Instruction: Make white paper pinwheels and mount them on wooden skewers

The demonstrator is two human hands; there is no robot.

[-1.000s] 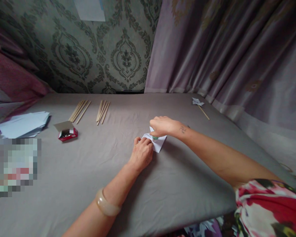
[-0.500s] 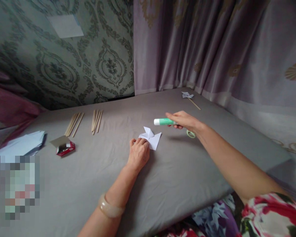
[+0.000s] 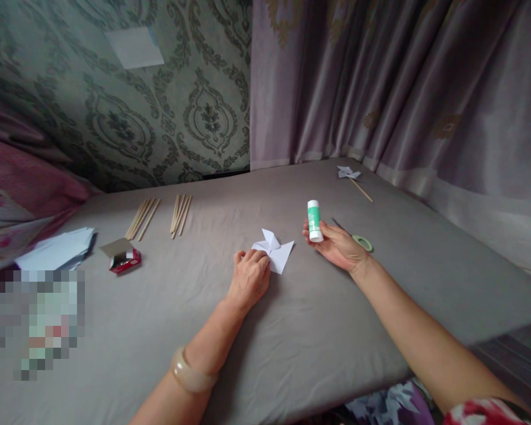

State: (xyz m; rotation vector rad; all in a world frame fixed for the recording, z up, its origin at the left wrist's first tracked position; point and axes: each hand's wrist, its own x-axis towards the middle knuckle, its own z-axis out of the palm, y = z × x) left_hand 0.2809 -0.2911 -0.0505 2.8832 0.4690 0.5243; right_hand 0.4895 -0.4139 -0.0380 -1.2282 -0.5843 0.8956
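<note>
A folded white paper pinwheel [image 3: 275, 251] lies on the grey sheet. My left hand [image 3: 250, 277] rests on its near left corner, fingers curled and pressing it down. My right hand [image 3: 336, 245] lies palm up to the right of the paper. Its fingertips touch a green-and-white glue stick [image 3: 314, 220] that stands upright on the sheet. Green-handled scissors [image 3: 358, 239] lie just behind my right hand.
Two bundles of wooden sticks [image 3: 161, 213] lie at the back left. A small red box [image 3: 123, 258] with its flap open and a stack of white paper [image 3: 57, 251] sit at the left. A finished pinwheel on a stick [image 3: 353, 177] lies by the curtain.
My right hand lifted the glue stick off the paper, swung it to the right and stood it upright on the sheet. My left hand stayed on the pinwheel.
</note>
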